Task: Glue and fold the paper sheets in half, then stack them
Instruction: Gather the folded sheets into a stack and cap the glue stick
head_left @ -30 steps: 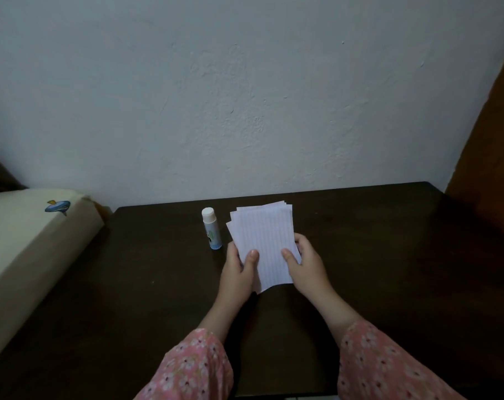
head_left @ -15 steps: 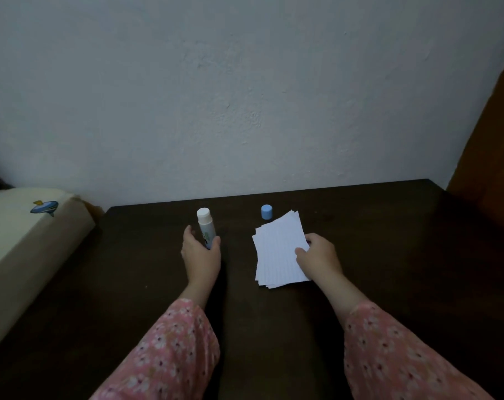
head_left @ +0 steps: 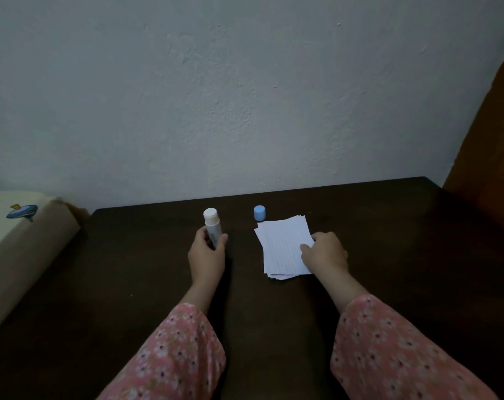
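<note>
A stack of several white lined paper sheets lies on the dark table, slightly fanned. My right hand rests on its right edge, and its thumb and fingers pinch the sheets there. A white glue stick stands upright to the left of the stack, and my left hand grips its lower body. A small blue cap stands on the table just behind the stack.
A cream cushion or box with a blue sticker lies along the table's left side. A pale wall rises right behind the table. A brown wooden panel stands at the right.
Both hands held the paper stack a second ago. My left hand let go and moved left to the glue stick, while my right hand laid the stack on the table. The blue cap came into view.
</note>
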Tool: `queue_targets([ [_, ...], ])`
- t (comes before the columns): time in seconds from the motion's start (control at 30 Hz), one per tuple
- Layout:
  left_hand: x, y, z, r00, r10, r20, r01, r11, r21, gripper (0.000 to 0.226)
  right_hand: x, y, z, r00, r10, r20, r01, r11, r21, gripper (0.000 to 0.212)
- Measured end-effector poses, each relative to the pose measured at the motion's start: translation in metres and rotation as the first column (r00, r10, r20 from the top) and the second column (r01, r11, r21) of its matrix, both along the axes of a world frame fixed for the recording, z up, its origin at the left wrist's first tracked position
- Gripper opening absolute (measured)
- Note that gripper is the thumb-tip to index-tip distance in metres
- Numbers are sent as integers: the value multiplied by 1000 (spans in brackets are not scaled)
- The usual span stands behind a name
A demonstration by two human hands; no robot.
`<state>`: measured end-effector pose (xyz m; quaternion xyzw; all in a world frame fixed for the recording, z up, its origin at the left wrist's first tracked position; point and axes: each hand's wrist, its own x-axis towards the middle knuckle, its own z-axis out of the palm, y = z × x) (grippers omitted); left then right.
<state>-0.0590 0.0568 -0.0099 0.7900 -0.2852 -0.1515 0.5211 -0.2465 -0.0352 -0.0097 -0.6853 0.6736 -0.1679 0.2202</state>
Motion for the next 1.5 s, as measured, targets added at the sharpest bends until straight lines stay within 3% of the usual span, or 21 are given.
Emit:
queue_targets([
  [0.2,-3,13,4,997,-73,-20,72,996,-50,46,-4,5,3,1000,-19,19,19,999,-27,43],
  [0.3,-13,29,6,989,-141,-41,137,986,-94,48,-3,18,9,979,54,198,-25,989,-146,43],
  [0.4,-25,45,9,958,-266,-105,254,960,-115,48,7,46,16,866,224,447,-163,972,-171,32],
  [0.5,-33,56,13,910,-392,-135,375,917,-134,38,17,74,17,743,301,598,-325,943,-70,35],
  [0.57,-33,60,10,881,-461,-105,447,885,-133,36,21,83,16,630,273,726,-383,923,-15,37],
  [0.7,-38,64,-2,881,-473,-2,471,878,-83,43,25,89,9,414,88,906,-373,924,80,23],
  [0.77,-42,62,-6,898,-439,23,439,894,-91,47,28,88,2,360,25,933,-362,925,115,25],
  [0.87,-44,60,-6,910,-396,-121,382,916,-120,41,28,82,-5,298,-28,954,-337,932,132,25],
  [1.0,-37,62,-4,830,-513,-217,514,856,-55,25,28,75,-10,175,-89,981,-331,933,144,18],
  [1.1,-34,62,-1,737,-581,-344,582,805,-113,35,28,73,-13,173,-65,983,-348,929,123,25],
  [1.23,-29,59,5,616,-584,-528,592,786,-178,33,29,71,-15,186,-57,981,-339,933,118,15],
  [1.37,-28,58,6,616,-562,-552,588,794,-153,38,30,72,-15,172,-52,984,-347,931,110,17],
  [1.5,-30,56,11,559,-434,-706,504,854,-126,51,28,72,-15,166,-49,985,-358,928,107,19],
])
